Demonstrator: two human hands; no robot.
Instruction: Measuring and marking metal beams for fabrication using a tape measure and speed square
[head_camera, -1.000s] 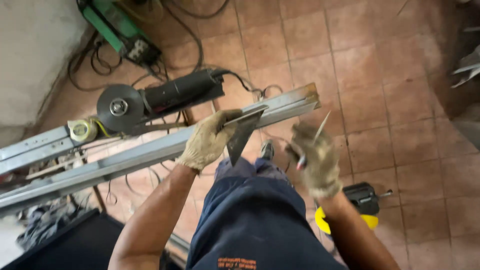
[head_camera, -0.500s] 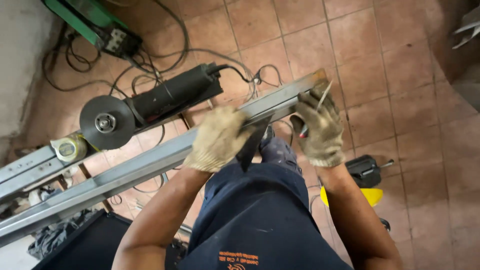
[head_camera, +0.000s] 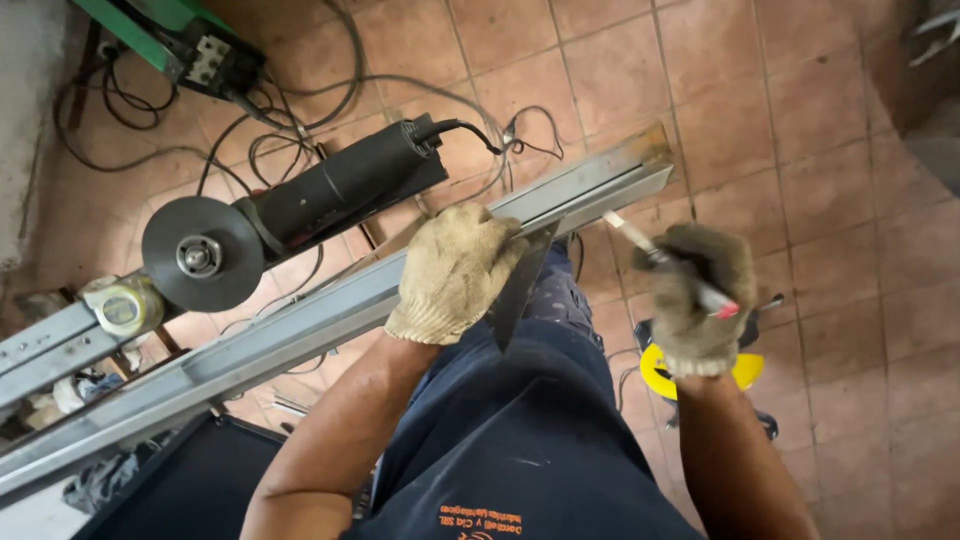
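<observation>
- The long grey metal profile (head_camera: 300, 335) lay across the frame on a slant, its long axis running from the lower left up to its rusty cut end at the upper right of centre.
- The left hand (head_camera: 455, 272), in a knitted work glove, was pressed on top of the profile just short of that end, clamping a dark metal square (head_camera: 520, 285) against it; the square's pointed blade hung down off the near edge over the person's knee.
- The right hand (head_camera: 700, 300), also gloved, was clenched round a thin white marker (head_camera: 665, 265) with a red tip, whose far end pointed up and left at the profile's end but stood just clear of it.
- So the profile's end lay up and left of the right hand, between the two hands, with the left hand already on it and the right one near.
- An angle grinder (head_camera: 300, 205) rested on a second rail at the left, its disc toward the frame's left edge, beside a tape measure (head_camera: 125, 305); cables trailed over the tiled floor (head_camera: 800, 150).
- Against the picture half a second before, the right hand had come away from the profile's end, down and to the right, while the left hand kept its place on the square.
</observation>
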